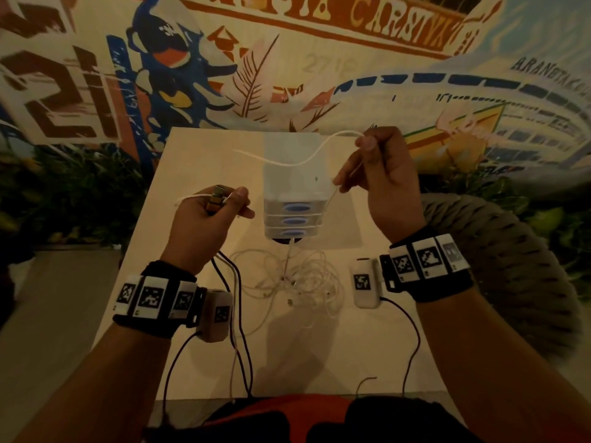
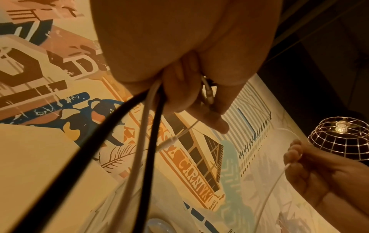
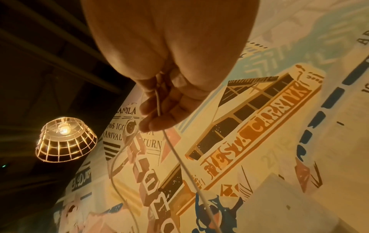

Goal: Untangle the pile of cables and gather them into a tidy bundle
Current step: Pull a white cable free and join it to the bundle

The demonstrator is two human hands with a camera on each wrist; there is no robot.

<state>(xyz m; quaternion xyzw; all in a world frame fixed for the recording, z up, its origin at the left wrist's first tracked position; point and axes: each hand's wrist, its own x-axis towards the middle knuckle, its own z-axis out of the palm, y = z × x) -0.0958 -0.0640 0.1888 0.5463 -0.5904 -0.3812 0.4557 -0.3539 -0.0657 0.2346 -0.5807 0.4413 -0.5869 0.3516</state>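
A tangled pile of thin white cables point(image 1: 294, 279) lies on the pale table point(image 1: 367, 356) in front of me. My left hand point(image 1: 230, 203) is raised above the table's left side and grips several cable ends, one with a metal plug point(image 1: 218, 196). Black cables point(image 2: 153, 126) and a white cable point(image 2: 144, 123) hang down from that fist. My right hand point(image 1: 355, 164) is raised at the right and pinches a thin white cable point(image 1: 287, 164). That cable arcs out to the left and also drops from the hand point(image 3: 159, 121) towards the pile.
A small translucent drawer unit point(image 1: 295, 193) with blue handles stands at the table's back middle, just behind the pile. A painted wall rises behind the table. A woven chair point(image 1: 511, 260) sits to the right. A wire-cage lamp point(image 3: 63, 138) hangs overhead.
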